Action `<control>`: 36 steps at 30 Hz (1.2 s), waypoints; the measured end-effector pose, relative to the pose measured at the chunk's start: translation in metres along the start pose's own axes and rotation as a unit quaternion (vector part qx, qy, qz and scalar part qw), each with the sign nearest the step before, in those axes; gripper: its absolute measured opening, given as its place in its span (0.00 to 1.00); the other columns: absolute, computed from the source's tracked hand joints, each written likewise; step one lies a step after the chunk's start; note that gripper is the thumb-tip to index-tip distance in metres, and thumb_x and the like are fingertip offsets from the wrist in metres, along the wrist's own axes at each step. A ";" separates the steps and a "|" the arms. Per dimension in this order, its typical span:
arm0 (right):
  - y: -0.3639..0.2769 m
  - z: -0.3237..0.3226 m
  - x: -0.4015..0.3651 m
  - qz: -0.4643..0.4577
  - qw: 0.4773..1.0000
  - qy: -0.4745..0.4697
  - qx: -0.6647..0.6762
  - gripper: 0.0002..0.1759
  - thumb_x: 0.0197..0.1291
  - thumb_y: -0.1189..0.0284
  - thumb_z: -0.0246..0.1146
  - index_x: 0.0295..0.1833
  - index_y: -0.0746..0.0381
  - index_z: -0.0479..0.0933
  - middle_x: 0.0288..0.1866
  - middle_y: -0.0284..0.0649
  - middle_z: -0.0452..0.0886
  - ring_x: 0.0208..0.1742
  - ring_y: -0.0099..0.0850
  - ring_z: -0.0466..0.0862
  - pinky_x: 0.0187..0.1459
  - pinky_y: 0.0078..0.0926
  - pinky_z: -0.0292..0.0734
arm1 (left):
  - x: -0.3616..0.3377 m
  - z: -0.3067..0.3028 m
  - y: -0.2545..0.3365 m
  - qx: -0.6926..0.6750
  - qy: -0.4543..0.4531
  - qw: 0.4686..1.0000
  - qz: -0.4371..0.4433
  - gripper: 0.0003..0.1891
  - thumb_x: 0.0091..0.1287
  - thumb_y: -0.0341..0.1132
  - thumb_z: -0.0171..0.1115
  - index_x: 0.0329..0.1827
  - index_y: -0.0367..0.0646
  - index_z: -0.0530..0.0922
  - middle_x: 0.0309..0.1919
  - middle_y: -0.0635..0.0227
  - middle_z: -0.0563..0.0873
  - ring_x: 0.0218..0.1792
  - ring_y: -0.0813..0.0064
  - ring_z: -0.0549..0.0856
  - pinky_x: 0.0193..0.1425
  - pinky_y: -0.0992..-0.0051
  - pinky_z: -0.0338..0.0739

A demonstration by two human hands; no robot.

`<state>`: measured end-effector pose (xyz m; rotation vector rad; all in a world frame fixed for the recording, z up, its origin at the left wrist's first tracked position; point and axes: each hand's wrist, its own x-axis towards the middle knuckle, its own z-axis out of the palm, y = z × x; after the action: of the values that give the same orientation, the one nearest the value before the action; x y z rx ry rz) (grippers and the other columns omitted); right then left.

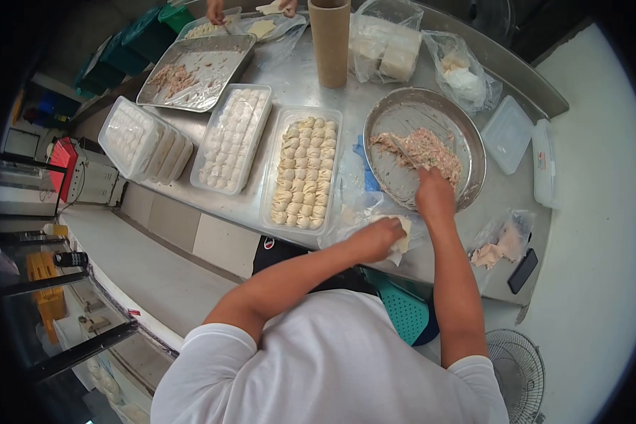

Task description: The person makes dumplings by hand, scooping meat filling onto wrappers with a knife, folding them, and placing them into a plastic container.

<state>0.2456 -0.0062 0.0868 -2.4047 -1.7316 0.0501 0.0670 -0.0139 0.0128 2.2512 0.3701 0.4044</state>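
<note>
At the near edge of the bench [517, 189], I see the left hand [376, 240] curled over a pale dough wrapper [405, 234]. The wrapper lies under the fingers, and one corner pokes out past the fingertips on the right side. The right hand [434, 192] is just beyond it, at the near rim of the round metal pan [475, 145]. Its fingers are clenched around a thin metal utensil [405, 151], which slants up and away from the knuckles. The utensil's far end is sunk in the pink filling [425, 148] spread across the pan's floor. The two hands are near each other but do not touch.

To the left of the pan stands an open tray [338, 164] packed with rows of folded dumplings [302, 173]. A film-covered tray [232, 138] lies beside it, and a stack of lidded tubs [140, 138] sits at the left end. A cardboard tube [330, 44] stands upright toward the far edge, with plastic bags [387, 48] to its right. A dark phone [522, 271] lies by the near right corner. At the far edge, another person's hands [216, 10] show over a flat steel tray [212, 53].
</note>
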 end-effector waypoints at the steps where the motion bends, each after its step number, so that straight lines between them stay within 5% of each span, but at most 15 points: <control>1: -0.001 0.007 0.003 -0.026 0.999 -0.021 0.010 0.18 0.60 0.77 0.54 0.54 0.60 0.81 0.45 0.50 0.80 0.44 0.51 0.84 0.46 0.48 0.79 | -0.002 0.012 0.000 0.002 0.004 1.000 0.000 0.16 0.53 0.25 0.67 0.47 0.40 0.81 0.41 0.56 0.81 0.50 0.53 0.80 0.57 0.59 0.76; 7: 0.011 0.002 -0.017 -0.114 0.989 -0.076 0.051 0.15 0.60 0.76 0.54 0.49 0.61 0.83 0.41 0.52 0.83 0.43 0.52 0.85 0.46 0.49 0.79 | -0.001 0.028 -0.012 0.060 0.001 0.997 -0.040 0.11 0.56 0.29 0.67 0.43 0.40 0.80 0.39 0.56 0.81 0.48 0.51 0.80 0.54 0.58 0.77; 10: 0.031 -0.008 -0.023 -0.125 0.981 -0.080 0.123 0.14 0.59 0.76 0.57 0.48 0.63 0.84 0.41 0.53 0.84 0.45 0.50 0.85 0.47 0.46 0.80 | 0.001 0.019 -0.004 -0.001 0.048 0.997 -0.068 0.10 0.60 0.28 0.64 0.44 0.40 0.79 0.40 0.57 0.82 0.46 0.55 0.82 0.53 0.58 0.77; 11: 0.041 -0.012 -0.027 -0.119 0.973 -0.086 0.176 0.14 0.59 0.75 0.59 0.48 0.64 0.85 0.42 0.54 0.85 0.45 0.49 0.86 0.47 0.42 0.80 | 0.000 0.013 -0.004 -0.133 0.087 0.978 -0.133 0.09 0.63 0.28 0.62 0.46 0.41 0.79 0.42 0.59 0.83 0.48 0.57 0.82 0.53 0.58 0.77; 12: 0.051 -0.016 -0.031 -0.114 0.974 -0.083 0.176 0.14 0.59 0.75 0.59 0.48 0.64 0.85 0.42 0.54 0.85 0.45 0.49 0.86 0.47 0.42 0.80 | -0.002 0.006 -0.004 -0.262 0.121 0.937 -0.197 0.09 0.65 0.29 0.60 0.47 0.42 0.79 0.44 0.60 0.83 0.50 0.60 0.83 0.54 0.58 0.77; 14: 0.067 -0.020 -0.043 -0.026 0.945 -0.126 0.300 0.15 0.60 0.74 0.63 0.51 0.66 0.84 0.44 0.52 0.86 0.42 0.45 0.87 0.47 0.34 0.80 | -0.013 0.013 -0.034 -0.581 0.185 0.750 -0.255 0.10 0.69 0.32 0.57 0.52 0.44 0.77 0.49 0.62 0.84 0.56 0.63 0.83 0.60 0.59 0.77; 16: 0.069 -0.021 -0.063 0.002 0.935 -0.086 0.344 0.14 0.61 0.75 0.63 0.51 0.66 0.84 0.43 0.51 0.87 0.41 0.42 0.87 0.47 0.31 0.80 | -0.025 -0.026 -0.014 -0.762 0.247 0.569 -0.187 0.13 0.73 0.36 0.55 0.57 0.44 0.75 0.54 0.62 0.83 0.60 0.63 0.81 0.67 0.59 0.74; 19: 0.065 -0.023 -0.086 0.023 0.916 -0.026 0.399 0.13 0.63 0.75 0.62 0.52 0.67 0.83 0.44 0.48 0.87 0.40 0.37 0.86 0.47 0.29 0.79 | -0.022 -0.070 0.016 -0.780 0.316 0.505 -0.191 0.16 0.76 0.37 0.54 0.62 0.41 0.71 0.54 0.62 0.82 0.59 0.67 0.81 0.69 0.64 0.73; 21: 0.056 -0.022 -0.096 0.020 0.911 -0.005 0.411 0.13 0.64 0.76 0.62 0.52 0.67 0.82 0.44 0.47 0.87 0.40 0.35 0.86 0.47 0.29 0.79 | -0.009 -0.076 0.021 -0.747 0.337 0.533 -0.212 0.17 0.76 0.38 0.54 0.64 0.41 0.70 0.55 0.62 0.81 0.60 0.66 0.81 0.69 0.64 0.73; 24: 0.046 -0.016 -0.105 0.150 0.864 0.007 0.481 0.13 0.64 0.77 0.61 0.53 0.68 0.81 0.45 0.48 0.85 0.42 0.39 0.86 0.48 0.31 0.78 | 0.008 -0.080 0.027 -0.727 0.354 0.549 -0.213 0.19 0.77 0.38 0.53 0.66 0.41 0.69 0.57 0.61 0.80 0.60 0.65 0.80 0.68 0.64 0.73; 26: 0.049 -0.008 -0.104 0.078 0.944 0.048 0.317 0.12 0.65 0.77 0.60 0.53 0.67 0.81 0.44 0.48 0.84 0.42 0.44 0.84 0.48 0.33 0.78 | 0.017 -0.079 0.030 -0.741 0.348 0.542 -0.191 0.19 0.77 0.37 0.53 0.67 0.40 0.68 0.58 0.60 0.80 0.61 0.65 0.80 0.68 0.64 0.74; 29: 0.044 -0.018 -0.111 0.043 0.939 0.094 0.328 0.11 0.66 0.78 0.59 0.52 0.66 0.80 0.44 0.48 0.82 0.43 0.47 0.83 0.48 0.34 0.78 | 0.019 -0.073 0.023 -0.691 0.377 0.575 -0.221 0.17 0.78 0.35 0.51 0.65 0.37 0.70 0.59 0.57 0.80 0.60 0.61 0.81 0.69 0.61 0.76; 31: 0.040 -0.031 -0.118 0.016 0.935 0.102 0.338 0.11 0.65 0.78 0.59 0.52 0.65 0.80 0.44 0.48 0.82 0.44 0.46 0.83 0.49 0.34 0.77 | 0.022 -0.076 0.020 -0.722 0.371 0.528 -0.250 0.18 0.78 0.36 0.50 0.65 0.36 0.69 0.60 0.56 0.79 0.61 0.59 0.80 0.69 0.59 0.76; 36: 0.021 -0.039 -0.127 -0.050 0.928 0.114 0.350 0.12 0.64 0.79 0.60 0.52 0.64 0.81 0.42 0.47 0.80 0.43 0.45 0.82 0.48 0.35 0.78 | 0.037 -0.084 0.045 -0.776 0.296 0.515 -0.215 0.19 0.80 0.38 0.44 0.66 0.35 0.69 0.62 0.55 0.78 0.62 0.59 0.79 0.70 0.58 0.72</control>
<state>0.2290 -0.1376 0.1122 -1.7245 -1.4069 0.3065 0.0734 0.0275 0.1060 0.1424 0.5427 0.7751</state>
